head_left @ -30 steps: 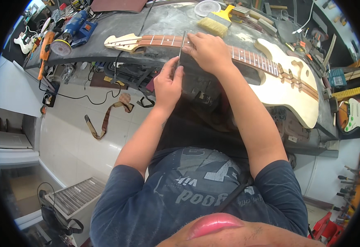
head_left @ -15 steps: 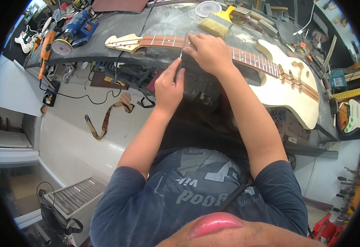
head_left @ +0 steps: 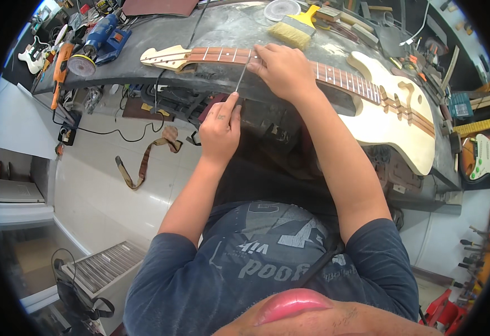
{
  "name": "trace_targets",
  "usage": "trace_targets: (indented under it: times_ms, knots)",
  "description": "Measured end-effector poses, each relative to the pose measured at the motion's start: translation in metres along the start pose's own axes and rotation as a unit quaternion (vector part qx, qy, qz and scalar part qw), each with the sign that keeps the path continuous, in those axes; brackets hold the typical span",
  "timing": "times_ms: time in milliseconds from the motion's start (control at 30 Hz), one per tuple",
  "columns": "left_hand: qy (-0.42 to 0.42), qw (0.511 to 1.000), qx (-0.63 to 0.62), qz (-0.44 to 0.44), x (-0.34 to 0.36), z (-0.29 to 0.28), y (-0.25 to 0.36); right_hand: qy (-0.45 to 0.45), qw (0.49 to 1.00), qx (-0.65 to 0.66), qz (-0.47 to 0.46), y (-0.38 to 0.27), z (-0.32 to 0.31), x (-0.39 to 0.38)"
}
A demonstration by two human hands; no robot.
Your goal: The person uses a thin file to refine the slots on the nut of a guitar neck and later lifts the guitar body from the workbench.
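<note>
An unfinished pale wood electric guitar (head_left: 393, 120) lies across the front of the bench, its headstock to the left and its body to the right. Across its brown fretted neck (head_left: 214, 54) slants a thin metal file (head_left: 243, 77). My left hand (head_left: 221, 127), in front of the neck, is closed on the near end of the file, forefinger stretched along it. Over the neck, my right hand (head_left: 285, 70) is closed with thumb and fingertips at the file's far end. The palm hides part of the fretboard.
A yellow-handled brush (head_left: 292, 32) and a clear round lid (head_left: 282, 10) lie behind the neck. At the left stand a blue power tool (head_left: 100, 35) and an orange tool (head_left: 63, 70) with a cord. Wood blocks (head_left: 362, 35) crowd the back right. A strap (head_left: 144, 162) lies on the floor.
My left hand has drawn toward me and slightly left, and more of the file shows between the hands. My right hand stays nearly in place; the guitar has shifted very slightly left.
</note>
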State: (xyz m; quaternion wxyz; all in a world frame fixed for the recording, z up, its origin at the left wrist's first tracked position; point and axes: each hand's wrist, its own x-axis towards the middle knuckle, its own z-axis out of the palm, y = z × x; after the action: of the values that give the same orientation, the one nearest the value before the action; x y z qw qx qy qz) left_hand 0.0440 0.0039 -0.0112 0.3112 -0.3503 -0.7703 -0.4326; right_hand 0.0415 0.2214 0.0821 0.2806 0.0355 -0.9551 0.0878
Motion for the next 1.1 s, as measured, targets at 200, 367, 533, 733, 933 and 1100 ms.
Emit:
trace_targets:
  times_ms: [200, 367, 533, 733, 933, 1100]
  knots:
    - [0.008, 1.0, 0.005, 0.022, -0.013, -0.002, -0.013, -0.003, 1.0, -0.013, -0.001, -0.002, 0.002, 0.0]
    - [-0.024, 0.999, -0.016, -0.034, 0.003, -0.003, 0.003, 0.002, 1.0, -0.011, -0.009, 0.001, 0.002, 0.0]
    - [0.012, 0.992, -0.1, -0.073, 0.022, 0.02, 0.01, 0.002, 1.0, -0.007, -0.007, -0.001, 0.0, 0.001]
    - [0.006, 0.99, -0.098, -0.098, -0.003, 0.011, 0.007, 0.008, 1.0, -0.004, -0.009, 0.001, 0.002, 0.0]
    - [-0.006, 0.996, -0.053, -0.071, 0.011, 0.013, 0.006, 0.008, 1.0, -0.009, -0.016, 0.001, 0.001, 0.001]
    - [-0.015, 0.806, -0.482, -0.343, 0.041, 0.024, 0.02, 0.009, 1.0, 0.002, -0.007, 0.001, 0.002, 0.0]
